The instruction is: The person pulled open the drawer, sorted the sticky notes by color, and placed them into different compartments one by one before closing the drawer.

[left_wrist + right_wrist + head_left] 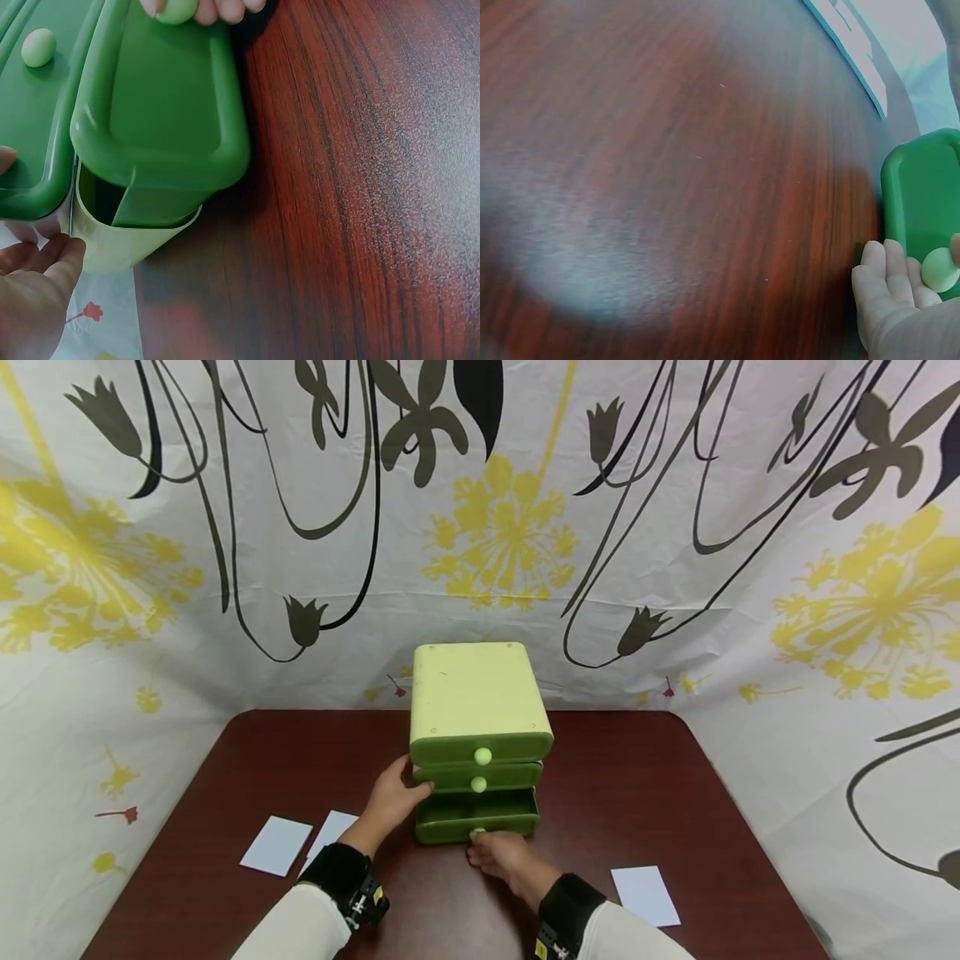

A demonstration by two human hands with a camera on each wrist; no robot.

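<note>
A small drawer cabinet (478, 693) with a pale yellow-green top and green drawer fronts stands on the table. Its bottom drawer (476, 828) is pulled partly out; the two drawers above look closed. My left hand (392, 802) holds the cabinet's left side, thumb against the middle drawer's front (37, 120) and fingers along the side wall. With thumb and fingers, my right hand (513, 862) pinches the round pale knob (940, 270) of the bottom drawer. What the drawer contains cannot be made out; its inside looks dark.
A white card (277, 845) lies on the left of the dark red-brown table (315, 752), with another white card (330, 832) partly behind my left arm. One more card (646, 896) lies to the right of my right hand. A patterned cloth (495, 527) hangs behind the table.
</note>
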